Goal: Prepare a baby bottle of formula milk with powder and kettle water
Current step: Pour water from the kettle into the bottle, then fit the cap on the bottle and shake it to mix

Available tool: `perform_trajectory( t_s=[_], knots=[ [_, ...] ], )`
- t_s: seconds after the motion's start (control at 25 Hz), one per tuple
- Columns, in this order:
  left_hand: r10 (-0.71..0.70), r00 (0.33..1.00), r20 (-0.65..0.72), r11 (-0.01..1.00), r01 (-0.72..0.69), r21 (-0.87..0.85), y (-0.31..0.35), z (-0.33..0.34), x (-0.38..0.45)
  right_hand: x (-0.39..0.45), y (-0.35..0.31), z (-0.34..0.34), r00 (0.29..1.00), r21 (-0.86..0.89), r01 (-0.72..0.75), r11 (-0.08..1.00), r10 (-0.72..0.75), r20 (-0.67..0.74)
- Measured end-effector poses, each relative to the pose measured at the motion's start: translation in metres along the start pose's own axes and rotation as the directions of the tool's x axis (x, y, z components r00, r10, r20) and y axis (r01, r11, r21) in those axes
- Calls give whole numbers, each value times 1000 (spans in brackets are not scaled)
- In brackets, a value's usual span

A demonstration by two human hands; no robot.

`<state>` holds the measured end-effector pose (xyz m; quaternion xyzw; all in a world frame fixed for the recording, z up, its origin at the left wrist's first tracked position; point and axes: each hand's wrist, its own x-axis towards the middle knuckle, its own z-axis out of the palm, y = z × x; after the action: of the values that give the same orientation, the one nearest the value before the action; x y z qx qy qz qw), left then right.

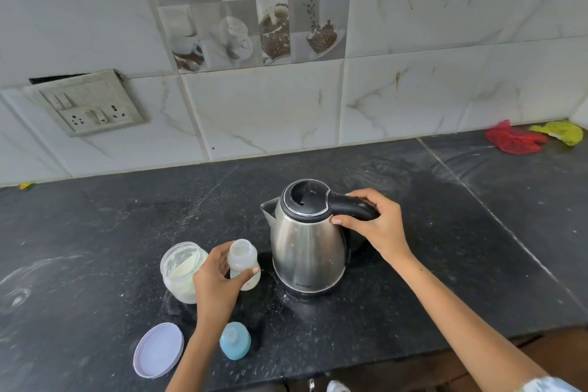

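Blue cap on speckled black counter under marbled tiles; left grip curls round bottle, right grip round kettle handle.

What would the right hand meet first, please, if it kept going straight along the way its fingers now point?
The right hand grips the kettle handle, fingers pointing left. Carried on, it would probably meet the kettle body and lid first; depth from one view is uncertain.

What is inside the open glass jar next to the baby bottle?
The glass jar holds pale, cream-white powder, which also coats its inner wall. The left hand covers the jar's right side, so that part is hidden.
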<state>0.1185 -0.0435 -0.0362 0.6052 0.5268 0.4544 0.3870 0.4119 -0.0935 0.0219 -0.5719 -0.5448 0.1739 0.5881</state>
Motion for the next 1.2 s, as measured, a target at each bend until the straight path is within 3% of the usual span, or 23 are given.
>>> perform_trajectory(
  t_s=[0.2, 0.36, 0.44, 0.52, 0.72, 0.92, 1.08, 1.2],
  knots=[
    [37, 999, 23, 999, -37, 5, 5, -10, -6, -1, -12, -4, 997, -183, 16, 983, -2, 75],
    [65, 998, 10, 998, -65, 10, 12, -26, -18, -7, -43, 6, 953, -373, 291, 881, -300, 35],
    [57, 998, -25, 998, -56, 28, 14, -38, -24, -19, -60, 33, 900, -365, 415, 833, -434, 33],
    [55, 998, -44, 997, -53, 58, 16, -52, -30, -41, -68, 70, 879, -317, 470, 824, -469, 85],
    [50, 997, -61, 998, -48, 30, 8, -86, -46, -115, -41, 148, 904, -332, 372, 867, -258, 341],
    [37, 999, -36, 999, -36, 21, -10, -105, -54, -158, -11, 182, 832, -409, 266, 873, 6, 555],
    [20, 1000, 2, 1000, -20, -2, -25, -101, -56, -161, -6, 181, 853, -443, 200, 874, 68, 518],
    [12, 998, 57, 999, -8, -54, -35, -85, -60, -152, -7, 167, 924, -414, 23, 910, 139, 356]
  ],
)
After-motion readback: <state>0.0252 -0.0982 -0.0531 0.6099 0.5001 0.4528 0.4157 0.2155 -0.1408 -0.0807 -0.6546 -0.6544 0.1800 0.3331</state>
